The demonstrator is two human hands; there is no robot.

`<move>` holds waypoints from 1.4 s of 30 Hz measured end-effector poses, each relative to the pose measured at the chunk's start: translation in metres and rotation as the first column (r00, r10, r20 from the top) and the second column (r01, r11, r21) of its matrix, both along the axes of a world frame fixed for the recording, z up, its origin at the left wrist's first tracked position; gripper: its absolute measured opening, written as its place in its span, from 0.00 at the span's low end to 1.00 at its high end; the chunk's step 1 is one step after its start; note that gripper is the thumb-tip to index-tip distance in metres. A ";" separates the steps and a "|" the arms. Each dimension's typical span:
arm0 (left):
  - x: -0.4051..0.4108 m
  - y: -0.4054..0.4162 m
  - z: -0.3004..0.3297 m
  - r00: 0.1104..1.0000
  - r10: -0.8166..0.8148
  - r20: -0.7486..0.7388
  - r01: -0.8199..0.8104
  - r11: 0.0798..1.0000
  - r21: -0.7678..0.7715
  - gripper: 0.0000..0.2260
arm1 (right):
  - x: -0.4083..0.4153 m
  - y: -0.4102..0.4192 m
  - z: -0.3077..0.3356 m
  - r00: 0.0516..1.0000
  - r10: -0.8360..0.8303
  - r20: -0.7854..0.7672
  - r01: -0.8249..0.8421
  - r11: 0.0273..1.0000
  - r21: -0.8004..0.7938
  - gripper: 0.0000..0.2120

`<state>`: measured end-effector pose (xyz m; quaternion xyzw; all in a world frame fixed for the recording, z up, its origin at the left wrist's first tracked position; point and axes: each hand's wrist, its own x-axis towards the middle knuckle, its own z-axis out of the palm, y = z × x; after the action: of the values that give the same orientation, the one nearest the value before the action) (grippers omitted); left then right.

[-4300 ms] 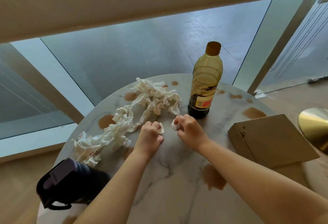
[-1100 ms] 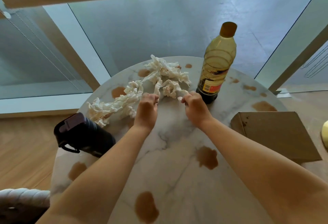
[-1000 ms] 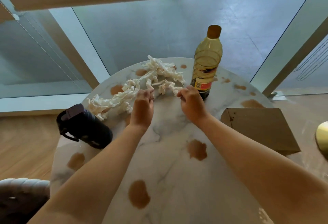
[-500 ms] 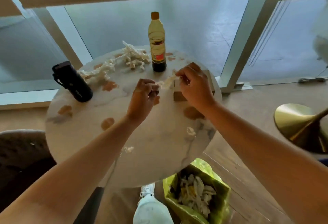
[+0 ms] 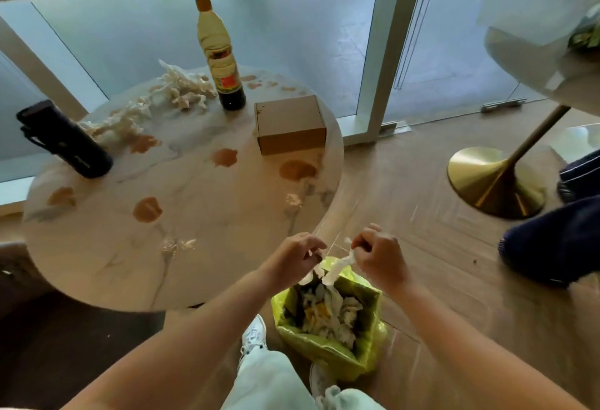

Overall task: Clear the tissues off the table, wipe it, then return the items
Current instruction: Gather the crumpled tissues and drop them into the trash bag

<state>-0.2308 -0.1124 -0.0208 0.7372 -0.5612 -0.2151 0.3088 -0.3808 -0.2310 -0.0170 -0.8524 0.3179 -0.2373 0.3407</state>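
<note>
Just swung both hands off the counter (image 5: 181, 266); left hand (image 5: 297, 255) and right hand (image 5: 378, 255) fingers pinch tissue (image 5: 336, 268) over the bin (image 5: 363, 361), pile (image 5: 181, 88) remains.

I'm holding white tissue (image 5: 337, 266) over a yellow-green bin bag (image 5: 328, 349). Beyond my grip, brown stains (image 5: 147, 209) are blotching the grey-veined white marble table (image 5: 97, 263), beside a tan box (image 5: 290, 123) and a black flask (image 5: 65, 140).

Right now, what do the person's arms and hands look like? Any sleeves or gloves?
Both arms are bare, with no sleeves in view. The left hand and right hand wear no gloves, and no rings, watch or bracelets show. The fingers are bare too.
</note>
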 end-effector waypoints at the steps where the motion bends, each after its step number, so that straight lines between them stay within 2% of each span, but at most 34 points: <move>1: -0.003 0.002 -0.006 1.000 -0.006 -0.010 0.007 0.999 0.041 0.10 | -0.004 0.004 -0.008 0.999 -0.007 -0.044 0.007 1.000 0.016 0.09; 5: -0.014 0.009 -0.024 0.999 0.006 -0.044 0.003 0.977 0.214 0.14 | -0.018 0.017 -0.037 0.977 -0.023 -0.213 0.049 0.992 0.118 0.07; 8: -0.015 0.017 -0.033 0.999 0.005 -0.054 0.014 0.941 0.338 0.17 | -0.025 0.024 -0.053 0.931 0.045 -0.363 0.055 0.964 0.259 0.06; 10: -0.014 0.022 -0.037 0.998 0.021 -0.056 0.002 0.921 0.390 0.18 | -0.029 0.026 -0.060 0.881 0.094 -0.463 0.051 0.955 0.291 0.08; 12: -0.011 0.027 -0.039 0.998 0.039 -0.053 -0.013 0.911 0.413 0.18 | -0.031 0.026 -0.061 0.860 0.098 -0.500 0.061 0.955 0.292 0.10; 18: -0.006 0.026 -0.027 0.993 0.100 -0.059 -0.079 0.953 0.294 0.14 | -0.026 0.018 -0.045 0.907 0.074 -0.415 0.052 0.957 0.284 0.10; 23: 0.004 0.016 0.003 0.987 0.144 -0.074 -0.131 0.979 0.156 0.12 | 0.010 0.009 -0.021 0.949 0.086 -0.304 -0.048 0.990 0.131 0.09; 27: 0.033 0.015 0.032 0.983 0.181 -0.016 -0.180 0.983 0.040 0.12 | 0.060 0.005 0.007 0.963 0.157 -0.218 -0.150 0.987 0.050 0.09; 30: 0.075 0.017 0.048 0.968 0.246 0.041 -0.245 0.969 -0.017 0.11 | 0.113 0.003 0.029 0.967 0.197 -0.162 -0.199 0.980 0.001 0.09; 36: 0.193 0.023 0.060 0.912 0.395 0.112 -0.396 0.918 -0.014 0.11 | 0.239 -0.001 0.062 0.949 0.295 -0.107 -0.301 0.953 -0.043 0.11; 42: 0.333 0.013 0.066 0.854 0.488 0.180 -0.506 0.860 0.068 0.13 | 0.376 -0.019 0.072 0.903 0.341 -0.262 -0.352 0.936 0.007 0.15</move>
<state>0.1019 -0.0998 0.0448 0.8879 -0.3611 -0.1005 0.2667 -0.0049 -0.2500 0.0551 -0.9256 0.1983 -0.0662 0.3156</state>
